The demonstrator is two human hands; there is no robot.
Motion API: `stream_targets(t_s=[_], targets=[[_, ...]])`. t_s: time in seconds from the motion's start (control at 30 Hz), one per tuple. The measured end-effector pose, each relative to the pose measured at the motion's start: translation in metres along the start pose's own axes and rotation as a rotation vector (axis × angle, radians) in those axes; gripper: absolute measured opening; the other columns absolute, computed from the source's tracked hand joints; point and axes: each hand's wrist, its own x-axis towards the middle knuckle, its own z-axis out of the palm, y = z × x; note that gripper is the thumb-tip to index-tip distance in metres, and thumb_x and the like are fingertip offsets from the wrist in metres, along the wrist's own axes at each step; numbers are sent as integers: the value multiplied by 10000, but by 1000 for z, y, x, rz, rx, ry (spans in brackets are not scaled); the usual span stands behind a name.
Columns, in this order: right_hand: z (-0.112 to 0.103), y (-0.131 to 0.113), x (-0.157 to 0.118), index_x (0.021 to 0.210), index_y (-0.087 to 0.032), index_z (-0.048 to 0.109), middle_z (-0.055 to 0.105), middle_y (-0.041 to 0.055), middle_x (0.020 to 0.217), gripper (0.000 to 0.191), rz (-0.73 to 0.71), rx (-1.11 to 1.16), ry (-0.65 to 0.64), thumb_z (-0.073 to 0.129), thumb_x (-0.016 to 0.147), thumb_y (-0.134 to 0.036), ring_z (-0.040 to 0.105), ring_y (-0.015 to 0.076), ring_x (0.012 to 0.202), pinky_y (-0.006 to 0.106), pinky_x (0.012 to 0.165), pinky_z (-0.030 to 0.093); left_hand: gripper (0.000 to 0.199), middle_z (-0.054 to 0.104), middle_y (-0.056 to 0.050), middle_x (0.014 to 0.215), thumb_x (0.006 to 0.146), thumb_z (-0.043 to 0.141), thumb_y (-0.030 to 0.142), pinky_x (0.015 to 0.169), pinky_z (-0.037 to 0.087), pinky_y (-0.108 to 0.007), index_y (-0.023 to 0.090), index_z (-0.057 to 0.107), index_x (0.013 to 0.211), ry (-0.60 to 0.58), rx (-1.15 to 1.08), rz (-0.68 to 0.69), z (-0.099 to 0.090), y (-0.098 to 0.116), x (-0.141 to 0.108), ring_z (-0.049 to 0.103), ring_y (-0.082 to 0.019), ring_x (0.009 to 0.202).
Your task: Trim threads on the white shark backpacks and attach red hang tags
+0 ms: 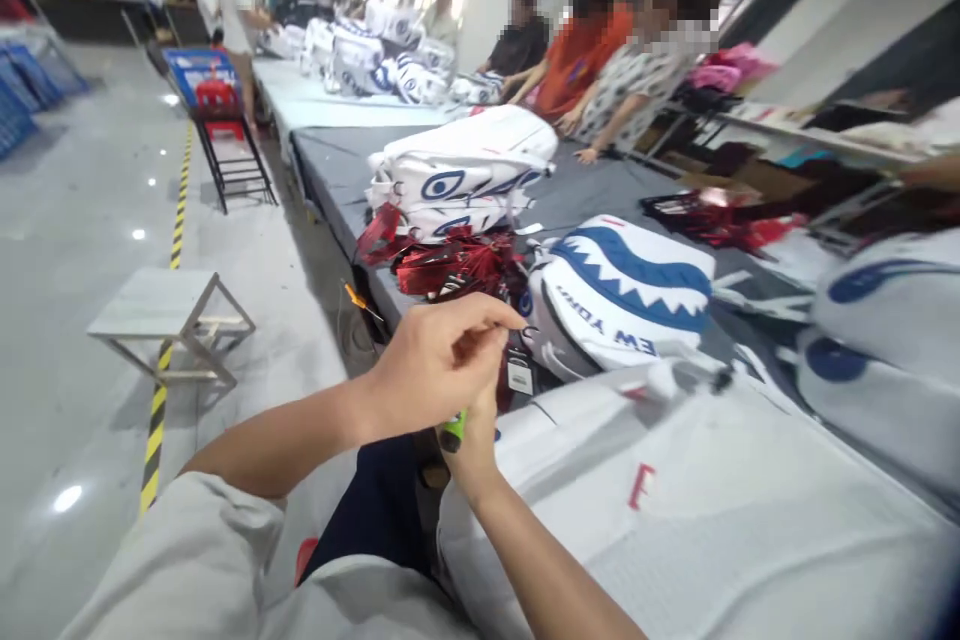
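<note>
My left hand (442, 360) is closed in a pinch in front of my right hand, its fingertips beside a small dark loop at the side of a white-and-blue backpack (637, 285). What the fingers pinch is too small to make out. Below it, my right hand (478, 435) is wrapped round a green-handled tool (454, 428) with a dark end; the rest of the tool is hidden. A dark hang tag with a white barcode label (520, 377) hangs just right of my hands. In front of me lies a large white bag (600, 490) with a red mark.
Red-and-black tags (461, 262) lie heaped before stacked white bags (457, 170) on the grey table (330, 160). More tags (724, 220) lie to the right. Several co-workers stand across the table. A stool (154, 303) and step chair (232, 160) stand at left.
</note>
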Motion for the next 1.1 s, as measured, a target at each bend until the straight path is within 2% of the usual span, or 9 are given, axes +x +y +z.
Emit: stream_targets(t_s=[0.1,0.23,0.37,0.47,0.57,0.67,0.87,1.0,1.1], targets=[[-55,-18,-18,985,-253,498,602,-9,847,334,45,149,189,725,747,-316,610,186,769,349,755,514,253,665,-18,830,887,559,277,674,488,-229,200,644,1113,-98,-139,5,39,32,11,615,-115,711],[-134,-49,-44,942,-253,478,604,-43,732,414,204,449,313,792,686,-341,632,187,726,359,742,523,630,601,-112,1243,831,664,411,906,483,-307,232,431,1389,-157,-252,-98,85,41,6,584,-206,1115],[-181,-80,-74,921,-237,487,653,-20,776,475,248,594,452,844,625,-340,666,197,756,351,727,536,811,496,-146,1394,767,748,384,1021,433,-394,245,335,1451,-500,-386,-331,133,34,-37,518,-251,1245],[-194,-95,-93,911,-229,513,639,-38,745,456,183,553,538,850,623,-335,672,178,748,326,731,544,778,515,-109,1387,747,773,294,1016,440,-372,261,388,1422,-700,-517,-418,153,42,-69,543,-244,1217],[-199,-104,-106,937,-247,488,650,-40,735,442,134,563,524,823,667,-349,688,193,740,348,717,562,781,638,-81,1210,793,729,278,882,511,-333,287,323,1460,-767,-675,-563,156,60,-85,645,-207,1020],[-200,-111,-116,952,-262,475,659,-42,739,410,122,556,501,793,715,-362,692,192,711,350,688,572,767,685,-67,1092,828,691,268,840,521,-302,277,291,1482,-757,-730,-626,154,74,-93,664,-187,954],[-198,-118,-123,934,-277,477,621,-65,703,377,151,509,530,777,734,-386,675,176,663,338,671,566,624,672,-78,1116,872,632,262,825,525,-282,253,366,1437,-714,-663,-577,149,85,-105,653,-174,935],[-200,-117,-121,948,-283,484,596,-56,717,367,164,440,529,767,745,-399,637,159,646,304,632,536,403,686,-62,989,873,634,284,705,521,-251,222,491,1244,-685,-650,-611,151,85,-108,639,-144,784],[-204,-114,-120,935,-277,515,526,-61,682,329,165,342,555,763,749,-387,558,130,606,250,559,468,247,674,-39,901,871,637,285,667,507,-243,207,508,1066,-668,-656,-660,153,83,-108,621,-136,750]])
